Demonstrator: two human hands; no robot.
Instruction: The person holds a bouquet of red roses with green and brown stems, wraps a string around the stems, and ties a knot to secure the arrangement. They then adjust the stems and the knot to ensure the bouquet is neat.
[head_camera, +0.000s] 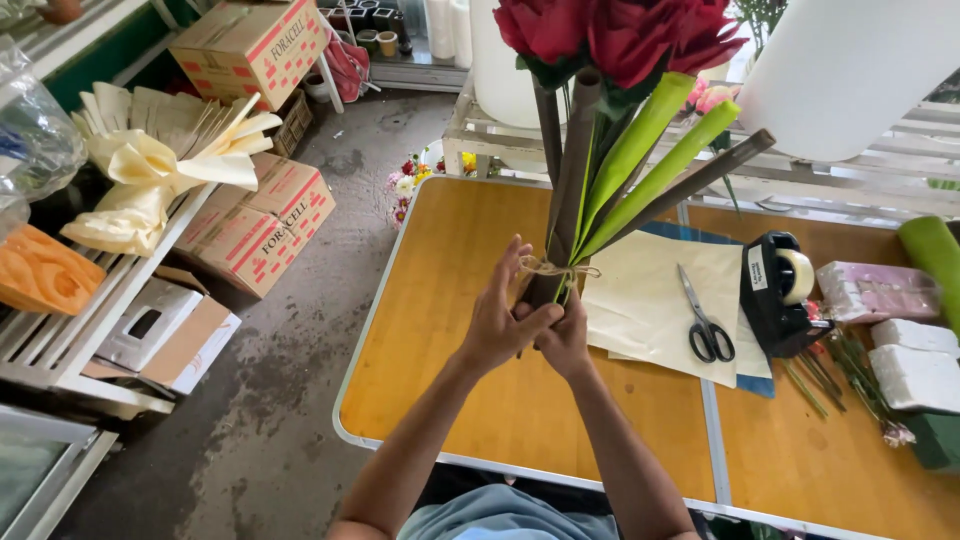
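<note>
The fingers (512, 268) of the left hand (497, 325) are partly spread, thumb and palm wrapped about the foot of the bundle of wrapped stems (580, 170), just below the twine tie (556, 269). The right hand (567, 340) is closed on the same foot from the other side, touching the left. The bundle stands upright over the wooden table (450, 340); its brown and green paper tubes fan upward to red flowers (620, 30). Just beside the hands lies a cream paper sheet (640, 300) with scissors (706, 318) on it. Further right a black tape dispenser (778, 290) holds a roll of tape. Near the table's right edge lie plastic-wrapped packets (878, 290). On the floor to the left, cardboard boxes (262, 225) are closed, their contents hidden.
</note>
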